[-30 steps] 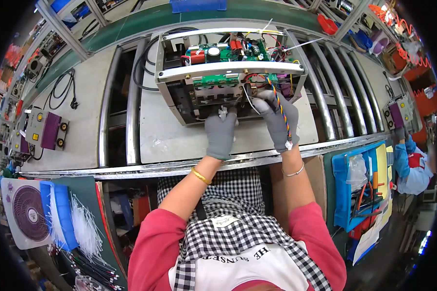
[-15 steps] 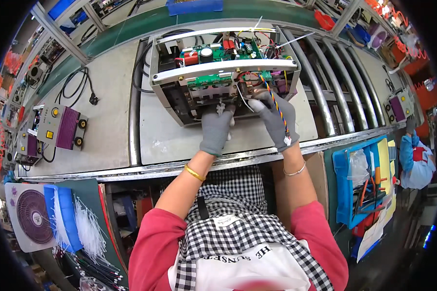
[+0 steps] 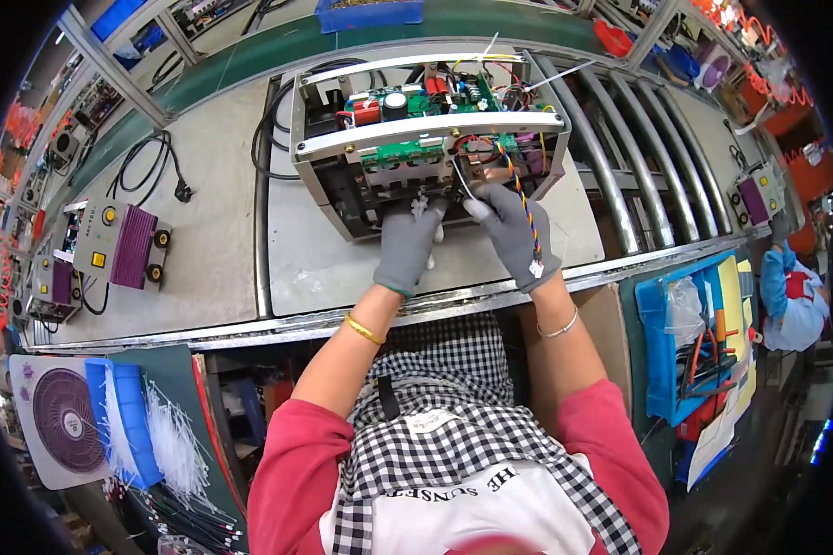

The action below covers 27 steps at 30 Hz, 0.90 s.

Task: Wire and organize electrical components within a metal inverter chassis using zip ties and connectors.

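Note:
An open metal-framed electrical unit (image 3: 432,129) with green circuit boards and wires stands in front of me. My left hand (image 3: 407,245), in a grey glove, reaches to its lower front opening, fingers bent beside a small whitish bundle (image 3: 420,204); what the fingertips hold is hidden. To its right, my gloved right hand (image 3: 516,233) has thumb and fingers pinched at the lower end of a thin white strip, which looks like a cable tie (image 3: 463,178). A twisted multicoloured wire harness (image 3: 526,208) hangs from the unit over the back of this hand, its white connector (image 3: 536,268) near the wrist.
Metal rollers (image 3: 634,162) lie right of the unit. At left are purple-and-grey machines (image 3: 120,242) and a black power cord (image 3: 171,162). Below the bench edge stand a blue tool tray (image 3: 662,356) at right and white cable ties (image 3: 178,439) at left. Another person (image 3: 791,301) works far right.
My right hand has shifted slightly left and down, its fingertips now closed together at the white strip. The left hand stays at the unit's lower opening.

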Available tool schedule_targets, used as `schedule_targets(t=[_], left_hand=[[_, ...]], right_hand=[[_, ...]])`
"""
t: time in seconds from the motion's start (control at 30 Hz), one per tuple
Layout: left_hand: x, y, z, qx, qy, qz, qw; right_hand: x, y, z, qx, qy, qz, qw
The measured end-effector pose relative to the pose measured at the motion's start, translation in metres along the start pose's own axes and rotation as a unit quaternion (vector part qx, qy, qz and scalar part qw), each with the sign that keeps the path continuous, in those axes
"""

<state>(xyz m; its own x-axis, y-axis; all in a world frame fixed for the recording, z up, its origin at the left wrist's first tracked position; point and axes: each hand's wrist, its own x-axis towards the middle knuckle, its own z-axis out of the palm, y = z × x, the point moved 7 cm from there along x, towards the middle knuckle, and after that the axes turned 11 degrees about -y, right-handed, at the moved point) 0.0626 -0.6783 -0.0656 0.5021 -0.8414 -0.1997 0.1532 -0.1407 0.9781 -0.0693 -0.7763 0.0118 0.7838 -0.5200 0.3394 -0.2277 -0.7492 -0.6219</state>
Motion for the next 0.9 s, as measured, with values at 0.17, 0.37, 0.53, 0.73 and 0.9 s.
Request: schedule_targets(t=[0.17,0.37,0.53,0.73,0.9], left_hand=[[-0.005,-0.009,-0.003,0.041,-0.007,-0.020,0.999],[-0.008,-0.017,0.005,-0.272,-0.174,-0.158,0.933],[-0.009,-0.024,0.034,-0.518,-0.284,-0.121,0.797],[0.003,-0.038,0.037,-0.528,-0.166,-0.061,0.830],[0.003,-0.035,0.039,-0.510,-0.157,-0.057,0.844]], right_hand=[[-0.001,-0.003,0.006,0.017,0.018,-0.012,1.000],[-0.002,-0.005,0.004,0.005,0.022,-0.017,1.000],[0.000,0.004,0.007,0.048,-0.010,0.013,0.999],[0.003,0.006,0.006,0.114,-0.053,0.048,0.991],[0.003,0.005,0.007,0.180,-0.068,0.088,0.977]])
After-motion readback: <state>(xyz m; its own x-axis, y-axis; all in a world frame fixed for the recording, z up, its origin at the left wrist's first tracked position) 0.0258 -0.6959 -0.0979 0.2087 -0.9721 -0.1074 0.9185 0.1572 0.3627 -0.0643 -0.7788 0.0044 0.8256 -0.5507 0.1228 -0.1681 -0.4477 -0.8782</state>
